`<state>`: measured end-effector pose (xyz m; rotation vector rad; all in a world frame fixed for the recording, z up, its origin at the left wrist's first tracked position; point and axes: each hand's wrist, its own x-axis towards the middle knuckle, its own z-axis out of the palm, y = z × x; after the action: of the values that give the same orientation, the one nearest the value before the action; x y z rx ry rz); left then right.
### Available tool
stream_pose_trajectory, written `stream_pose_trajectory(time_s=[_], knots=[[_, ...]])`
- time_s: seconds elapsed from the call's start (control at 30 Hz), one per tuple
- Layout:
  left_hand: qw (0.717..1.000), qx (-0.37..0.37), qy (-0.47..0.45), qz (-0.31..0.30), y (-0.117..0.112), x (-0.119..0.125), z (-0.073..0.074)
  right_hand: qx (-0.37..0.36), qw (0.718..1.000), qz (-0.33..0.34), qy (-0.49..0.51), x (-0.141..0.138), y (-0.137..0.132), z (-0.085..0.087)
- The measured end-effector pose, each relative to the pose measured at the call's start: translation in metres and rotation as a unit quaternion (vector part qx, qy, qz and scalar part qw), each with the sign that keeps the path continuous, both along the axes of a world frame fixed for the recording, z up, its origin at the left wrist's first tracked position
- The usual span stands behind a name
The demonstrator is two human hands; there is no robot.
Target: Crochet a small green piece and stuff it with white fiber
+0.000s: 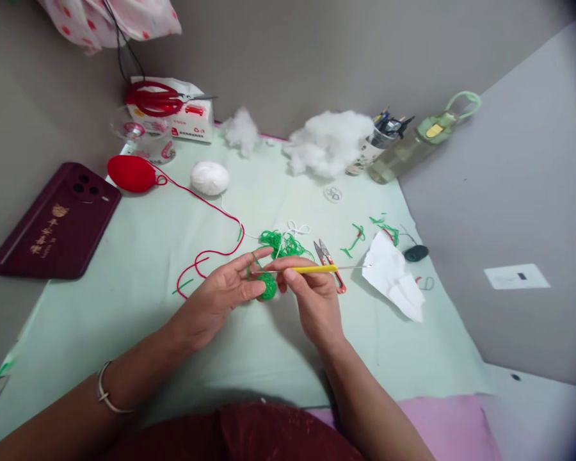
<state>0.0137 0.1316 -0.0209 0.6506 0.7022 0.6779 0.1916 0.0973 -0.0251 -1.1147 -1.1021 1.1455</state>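
My left hand (221,291) pinches a small green crocheted piece (269,286) between thumb and fingers, with green yarn over the index finger. My right hand (312,298) grips a crochet hook (317,269) with a yellow handle; its metal shaft points right and its tip is at the green piece. A loose tangle of green yarn (283,243) lies just beyond both hands on the pale green table cover (125,307).
Small red-handled snips (330,262) and crumpled white paper (396,278) lie to the right. A red yarn ball (132,173), a white yarn ball (210,177), stuffing (329,141), red scissors (156,100), a phone (57,221) and a bottle (420,141) stand further back.
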Motion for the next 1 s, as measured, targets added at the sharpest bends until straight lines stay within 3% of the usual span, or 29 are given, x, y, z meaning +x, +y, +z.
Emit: stream_pose_trajectory(time_s=[0.23, 0.33, 0.37, 0.43, 0.5, 0.53, 0.6, 0.67, 0.73, 0.83, 1.0], knots=[[1.0, 0.013, 0.022, 0.018, 0.0, -0.001, 0.001, 0.046, 0.999, -0.001, -0.01, -0.003, 0.0, 0.002], [0.999, 0.017, 0.032, 0.027, -0.003, 0.0, 0.0, 0.121, 0.984, -0.02, -0.13, -0.003, -0.004, 0.0], [0.999, 0.018, 0.034, 0.029, -0.005, 0.001, 0.0, 0.165, 0.965, -0.032, -0.201, -0.004, -0.006, -0.002], [0.999, 0.016, 0.032, 0.031, -0.009, 0.003, 0.001, 0.26, 0.902, -0.062, -0.34, -0.006, -0.011, -0.005], [0.999, 0.013, 0.019, 0.027, -0.013, 0.006, 0.002, 0.313, 0.854, -0.088, -0.405, -0.007, -0.014, -0.005], [1.0, 0.01, 0.008, 0.024, -0.014, 0.006, 0.002, 0.314, 0.855, -0.097, -0.401, -0.008, -0.015, -0.005], [1.0, -0.006, -0.018, 0.014, -0.013, 0.005, 0.003, 0.274, 0.896, -0.104, -0.333, -0.006, -0.013, -0.001], [0.999, -0.026, -0.037, 0.015, -0.008, 0.002, 0.002, 0.217, 0.944, -0.116, -0.221, 0.0, -0.008, 0.004], [0.998, -0.031, -0.052, 0.03, -0.002, -0.003, 0.002, 0.167, 0.97, -0.148, -0.098, 0.007, -0.002, 0.009], [0.998, -0.006, -0.053, 0.036, 0.004, -0.008, 0.0, 0.118, 0.979, -0.166, 0.02, 0.013, 0.004, 0.014], [0.999, 0.023, -0.024, 0.012, 0.001, -0.006, 0.001, 0.134, 0.987, -0.088, -0.013, 0.007, -0.001, 0.013]])
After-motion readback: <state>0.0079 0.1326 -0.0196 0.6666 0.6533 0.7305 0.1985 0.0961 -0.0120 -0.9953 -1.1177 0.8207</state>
